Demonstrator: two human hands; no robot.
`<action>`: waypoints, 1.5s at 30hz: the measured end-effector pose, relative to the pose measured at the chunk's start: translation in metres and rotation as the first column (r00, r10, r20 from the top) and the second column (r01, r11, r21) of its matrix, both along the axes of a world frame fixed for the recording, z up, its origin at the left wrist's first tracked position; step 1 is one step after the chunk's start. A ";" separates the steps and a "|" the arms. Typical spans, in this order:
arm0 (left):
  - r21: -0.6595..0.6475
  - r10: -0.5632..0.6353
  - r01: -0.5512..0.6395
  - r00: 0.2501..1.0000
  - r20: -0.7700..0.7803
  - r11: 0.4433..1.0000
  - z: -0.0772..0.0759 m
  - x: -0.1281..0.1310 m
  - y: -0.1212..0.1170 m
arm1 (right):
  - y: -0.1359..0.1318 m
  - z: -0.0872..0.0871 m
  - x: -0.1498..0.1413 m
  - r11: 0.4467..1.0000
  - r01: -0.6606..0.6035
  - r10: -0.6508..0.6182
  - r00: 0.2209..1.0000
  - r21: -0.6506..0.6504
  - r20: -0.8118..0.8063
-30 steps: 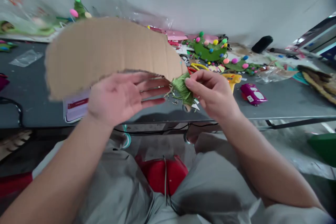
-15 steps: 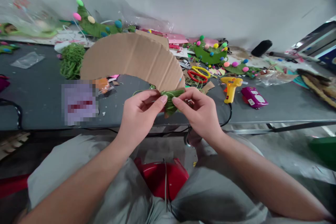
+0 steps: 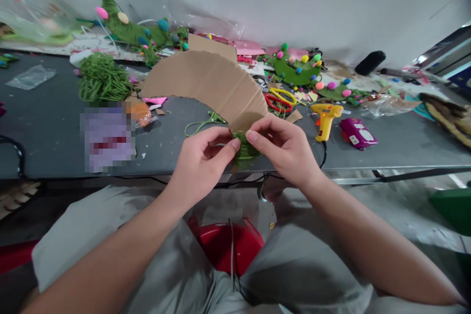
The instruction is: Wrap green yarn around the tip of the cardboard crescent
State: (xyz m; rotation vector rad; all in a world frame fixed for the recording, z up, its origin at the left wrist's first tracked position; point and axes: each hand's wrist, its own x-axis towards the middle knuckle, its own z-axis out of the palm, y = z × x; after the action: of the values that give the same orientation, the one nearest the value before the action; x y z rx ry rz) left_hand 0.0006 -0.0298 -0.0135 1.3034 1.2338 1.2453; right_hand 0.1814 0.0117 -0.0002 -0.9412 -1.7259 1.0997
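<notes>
A curved cardboard arc (image 3: pixel 209 83) rises over the grey table (image 3: pixel 386 147), its near end wrapped in green cord (image 3: pixel 245 149). My left hand (image 3: pixel 202 159) pinches that wrapped end from the left, thumb and fingers closed on the cord. From the right, my right hand (image 3: pixel 285 149) grips the same end, fingers pressed on the cardboard and cord. A loose strand of green cord (image 3: pixel 198 125) trails across the table behind my left hand.
A bundle of green cord (image 3: pixel 101 78) lies at the back left. A yellow glue gun (image 3: pixel 324 117), a purple packet (image 3: pixel 356 132) and red and yellow scissors (image 3: pixel 277 99) sit to the right. Green pompom decorations (image 3: pixel 298 68) and scraps crowd the back edge.
The cardboard arc has come down and turned from in front of the camera. My left hand has closed from open fingers into a pinch on the wrapped end.
</notes>
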 end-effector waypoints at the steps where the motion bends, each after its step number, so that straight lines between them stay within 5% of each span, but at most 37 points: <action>1: -0.007 0.001 -0.001 1.000 0.006 1.000 -0.001 0.000 0.000 | 0.000 0.001 0.000 1.000 -0.014 0.014 1.000 -0.019 -0.013; 8: -0.025 0.009 -0.008 0.999 0.033 1.000 -0.001 0.001 0.001 | 0.001 0.001 0.001 0.986 -0.043 0.023 0.992 -0.162 -0.128; 28: -0.134 0.029 -0.014 0.994 0.106 0.991 -0.001 0.002 -0.001 | -0.006 0.001 -0.004 0.991 0.112 -0.117 0.990 0.074 0.073; 33: -0.095 0.010 -0.001 0.995 0.101 0.996 0.000 0.002 -0.002 | -0.007 0.002 -0.005 0.989 0.139 -0.142 0.988 0.048 0.063; 40: -0.001 0.147 -0.147 0.989 -0.026 0.989 -0.003 0.000 -0.001 | -0.009 0.001 -0.007 0.982 0.191 -0.191 0.982 0.013 0.012; 45: -0.003 0.097 -0.098 0.994 -0.054 0.995 -0.001 -0.002 -0.001 | -0.006 0.004 -0.003 0.985 0.170 -0.170 0.985 0.017 -0.002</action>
State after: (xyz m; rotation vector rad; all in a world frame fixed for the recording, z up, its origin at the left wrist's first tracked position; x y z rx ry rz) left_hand -0.0017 -0.0309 -0.0143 1.2927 1.3522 1.2814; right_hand 0.1785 0.0053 0.0037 -1.0567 -1.6199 0.9719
